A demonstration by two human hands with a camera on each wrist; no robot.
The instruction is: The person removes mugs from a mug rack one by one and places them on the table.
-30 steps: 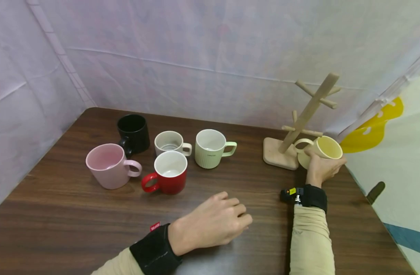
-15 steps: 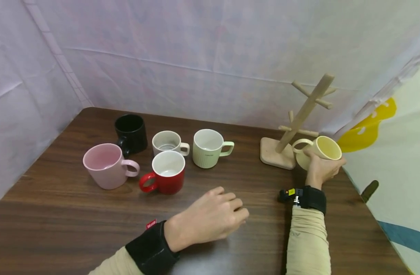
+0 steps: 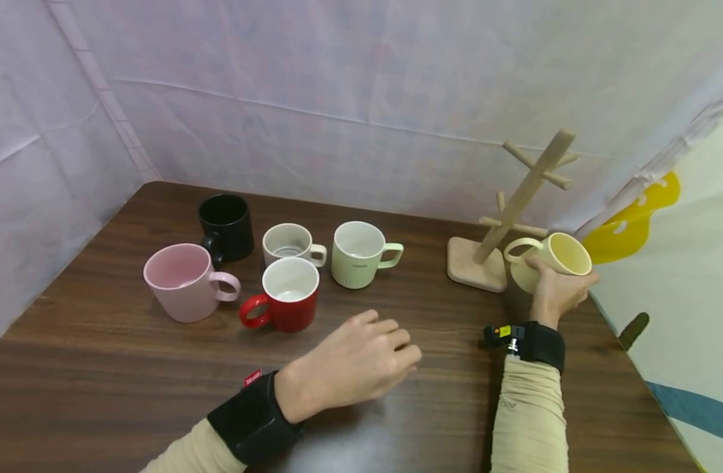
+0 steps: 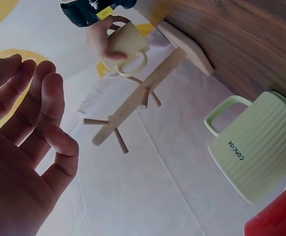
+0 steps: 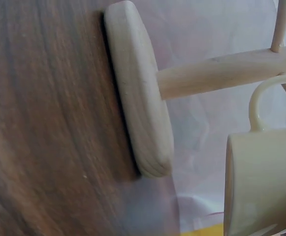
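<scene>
Yellow mug point(image 3: 553, 259) in right hand point(image 3: 553, 289), fingers wrapped round body, tilted, handle beside rack point(image 3: 515, 210) lowest peg. Ceramic: stiff, glazed-slick, likely breakable; body grip suits, handle left free. Left hand point(image 3: 352, 364) above surface point(image 3: 101, 368), fingers relaxed, holding nothing.

The yellow mug point(image 3: 559, 259) is pale and glossy, tilted with its open mouth up and to the right. Its handle point(image 3: 517, 247) points left, toward the mug tree point(image 3: 515, 210). It is near the table's point(image 3: 432, 315) back right corner, lifted off it.
</scene>
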